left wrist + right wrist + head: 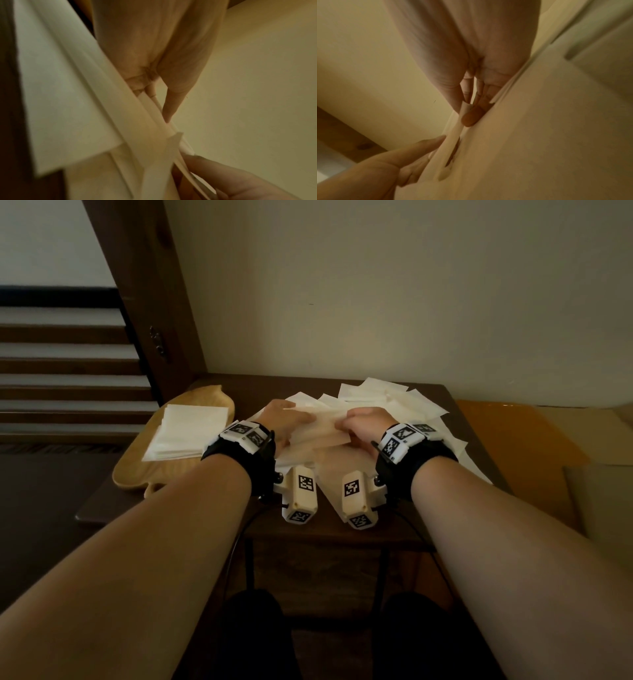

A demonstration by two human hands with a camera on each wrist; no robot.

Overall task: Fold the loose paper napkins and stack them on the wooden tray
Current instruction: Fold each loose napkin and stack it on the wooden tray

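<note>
Over the dark table both hands hold one white paper napkin (320,430) between them, partly folded. My left hand (286,422) pinches its left end, thumb against fingers, with the napkin (150,129) running on past my left hand (164,108). At the right end, my right hand (347,424) pinches the folded edge of the napkin (456,134) between thumb and fingertip, as my right hand (464,112) shows in the wrist view. Several loose napkins (387,400) lie spread under and behind the hands. A wooden tray (133,474) at the left carries a stack of folded napkins (186,433).
The small dark table (329,530) stands against a plain wall. A brown wooden post (147,302) and slatted steps rise at the left. An orange sheet (510,433) and cardboard lie beside the table's right edge. The tray overhangs the table's left corner.
</note>
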